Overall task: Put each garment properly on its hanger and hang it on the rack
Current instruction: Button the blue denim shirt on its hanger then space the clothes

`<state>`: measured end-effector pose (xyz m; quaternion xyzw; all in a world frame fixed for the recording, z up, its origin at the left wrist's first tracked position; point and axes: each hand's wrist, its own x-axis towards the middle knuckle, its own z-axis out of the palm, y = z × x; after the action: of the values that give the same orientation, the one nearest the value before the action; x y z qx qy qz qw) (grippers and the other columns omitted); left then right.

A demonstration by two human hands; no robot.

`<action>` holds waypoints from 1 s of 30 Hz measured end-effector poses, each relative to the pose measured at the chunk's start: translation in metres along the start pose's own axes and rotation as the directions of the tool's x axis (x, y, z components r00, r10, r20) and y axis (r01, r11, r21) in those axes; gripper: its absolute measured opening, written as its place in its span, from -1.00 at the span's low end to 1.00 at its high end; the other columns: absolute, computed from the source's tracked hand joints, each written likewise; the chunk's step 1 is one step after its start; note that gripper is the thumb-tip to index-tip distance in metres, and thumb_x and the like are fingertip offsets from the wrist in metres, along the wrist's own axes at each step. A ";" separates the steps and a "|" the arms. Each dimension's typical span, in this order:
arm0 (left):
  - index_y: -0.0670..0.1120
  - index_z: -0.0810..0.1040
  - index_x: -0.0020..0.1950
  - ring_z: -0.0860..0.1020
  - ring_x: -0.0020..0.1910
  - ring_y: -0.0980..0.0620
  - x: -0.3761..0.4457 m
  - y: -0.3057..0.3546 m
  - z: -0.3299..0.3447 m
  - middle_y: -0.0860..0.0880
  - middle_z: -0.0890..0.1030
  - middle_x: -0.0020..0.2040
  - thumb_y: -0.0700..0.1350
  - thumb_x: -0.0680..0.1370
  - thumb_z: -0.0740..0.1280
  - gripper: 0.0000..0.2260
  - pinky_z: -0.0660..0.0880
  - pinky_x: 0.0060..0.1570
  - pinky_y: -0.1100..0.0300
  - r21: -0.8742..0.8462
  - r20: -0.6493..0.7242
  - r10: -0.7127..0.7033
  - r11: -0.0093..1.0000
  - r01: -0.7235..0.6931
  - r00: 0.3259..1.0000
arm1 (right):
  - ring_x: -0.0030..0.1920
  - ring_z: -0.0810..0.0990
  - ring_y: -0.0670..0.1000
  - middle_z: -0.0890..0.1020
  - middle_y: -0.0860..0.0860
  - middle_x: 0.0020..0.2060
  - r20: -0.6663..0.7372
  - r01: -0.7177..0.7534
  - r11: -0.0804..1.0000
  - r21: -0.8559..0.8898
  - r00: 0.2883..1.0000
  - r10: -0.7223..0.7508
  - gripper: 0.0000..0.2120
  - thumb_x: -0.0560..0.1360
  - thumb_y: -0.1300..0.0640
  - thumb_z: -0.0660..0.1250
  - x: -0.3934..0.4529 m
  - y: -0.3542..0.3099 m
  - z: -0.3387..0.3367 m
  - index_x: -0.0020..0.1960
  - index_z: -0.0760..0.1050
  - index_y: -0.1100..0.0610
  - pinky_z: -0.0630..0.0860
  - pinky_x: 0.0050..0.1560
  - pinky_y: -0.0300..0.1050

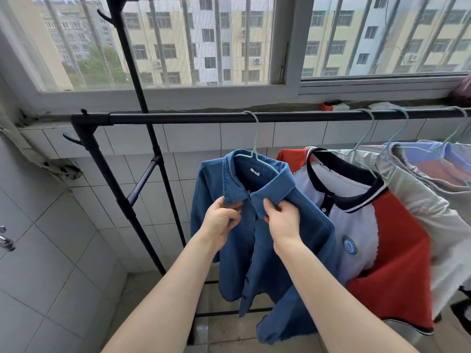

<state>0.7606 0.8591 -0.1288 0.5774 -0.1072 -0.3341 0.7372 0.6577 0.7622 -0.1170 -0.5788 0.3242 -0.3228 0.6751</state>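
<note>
A blue denim shirt (300, 256) hangs on a pale green hanger (255, 146) hooked over the black rack bar (193, 117). My left hand (222, 220) pinches the shirt's left front edge just below the collar. My right hand (281, 218) grips the right front edge under the other collar point. To the right hangs a white, red and navy polo shirt (356, 225) on its own hanger (363, 143), then a beige garment (418, 200) and another garment (443, 161) on further hangers.
The rack's black uprights (132, 62) and diagonal brace (142, 179) stand left of the shirt before a tiled wall. A barred window (193, 42) is behind. A red object (328, 106) lies on the sill. A tap (5, 239) juts from the left wall.
</note>
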 end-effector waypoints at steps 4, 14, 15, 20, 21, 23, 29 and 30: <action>-0.05 0.49 0.14 0.56 0.03 0.02 0.002 -0.019 0.007 -0.07 0.59 0.09 -0.13 0.16 0.46 -0.45 0.47 -0.09 0.18 0.271 -0.121 -0.004 0.962 0.037 0.993 | 0.06 0.65 0.05 0.70 0.08 -0.07 0.059 0.043 0.999 -0.031 0.997 -0.042 -0.87 0.58 0.19 0.30 -0.003 0.001 -0.002 -0.09 0.61 0.11 0.55 0.22 0.11; -0.05 0.58 0.07 0.55 0.09 -0.15 0.022 -0.039 0.034 -0.07 0.57 0.06 -0.15 0.44 0.25 -0.77 0.53 0.09 -0.03 0.657 -0.264 0.246 0.754 -0.013 0.932 | 0.03 0.65 0.00 0.71 -0.03 -0.10 0.096 0.150 0.965 -0.214 0.987 -0.133 -0.88 0.55 0.20 0.32 0.004 0.011 -0.023 -0.06 0.63 0.06 0.54 0.21 0.13; -0.03 0.58 0.02 0.58 0.04 -0.09 0.020 -0.041 0.031 -0.03 0.61 0.01 -0.16 0.45 0.25 -0.80 0.55 0.05 0.01 0.623 -0.240 0.254 0.780 -0.052 0.937 | 0.04 0.65 -0.01 0.71 -0.05 -0.09 0.097 0.154 0.962 -0.226 0.986 -0.135 -0.88 0.54 0.21 0.32 0.005 0.012 -0.024 -0.05 0.62 0.05 0.54 0.22 0.12; -0.02 0.45 -0.18 0.46 -0.30 0.27 -0.003 -0.050 0.013 0.17 0.54 -0.28 -0.27 0.58 0.26 -0.80 0.40 -0.21 0.34 0.518 -0.121 0.283 0.836 -0.182 0.952 | 0.03 0.64 -0.03 0.69 -0.07 -0.11 0.151 0.136 0.900 -0.413 0.985 -0.080 -0.75 0.51 0.34 0.25 -0.001 0.022 -0.023 -0.06 0.61 0.05 0.53 0.18 -0.11; -0.02 0.44 -0.20 0.45 -0.32 0.29 -0.005 -0.052 0.008 0.19 0.53 -0.30 -0.28 0.59 0.26 -0.78 0.39 -0.22 0.36 0.508 -0.111 0.287 0.839 -0.193 0.952 | 0.04 0.62 -0.01 0.67 -0.05 -0.10 0.168 0.128 0.876 -0.465 0.984 -0.055 -0.72 0.52 0.36 0.22 -0.005 0.027 -0.021 -0.03 0.62 0.05 0.51 0.17 -0.16; -0.04 0.45 -0.18 0.47 -0.30 0.27 -0.007 -0.053 0.000 0.19 0.53 -0.31 -0.30 0.57 0.25 -0.80 0.46 -0.17 0.29 0.505 -0.099 0.285 0.840 -0.199 0.953 | 0.06 0.61 0.01 0.66 0.02 -0.05 0.192 0.124 0.846 -0.519 0.981 -0.026 -0.67 0.52 0.37 0.16 -0.010 0.035 -0.017 0.08 0.62 0.10 0.47 0.16 -0.21; -0.04 0.57 -0.06 0.62 -0.04 0.02 -0.018 -0.047 -0.010 0.04 0.66 -0.12 -0.35 0.52 0.26 -0.77 0.56 0.08 0.03 0.486 -0.071 0.259 0.852 -0.193 0.963 | -0.08 0.60 0.05 0.65 0.03 -0.14 0.225 0.270 0.768 -0.581 0.960 -0.168 -0.92 0.56 0.23 0.27 -0.026 0.041 -0.003 -0.06 0.54 0.14 0.54 0.00 -0.03; -0.04 0.59 -0.04 0.63 -0.02 0.02 -0.019 -0.047 -0.010 0.03 0.68 -0.10 -0.34 0.52 0.27 -0.78 0.58 0.08 0.06 0.489 -0.066 0.252 0.852 -0.189 0.965 | -0.04 0.60 0.03 0.64 0.00 -0.08 0.237 0.309 0.728 -0.612 0.950 -0.203 -0.92 0.57 0.20 0.27 -0.028 0.041 -0.002 -0.02 0.54 0.10 0.53 -0.01 -0.06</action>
<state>0.7345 0.8738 -0.1714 0.7455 -0.2047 -0.1729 0.6103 0.6423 0.7892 -0.1564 -0.8366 0.2787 -0.2369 0.4078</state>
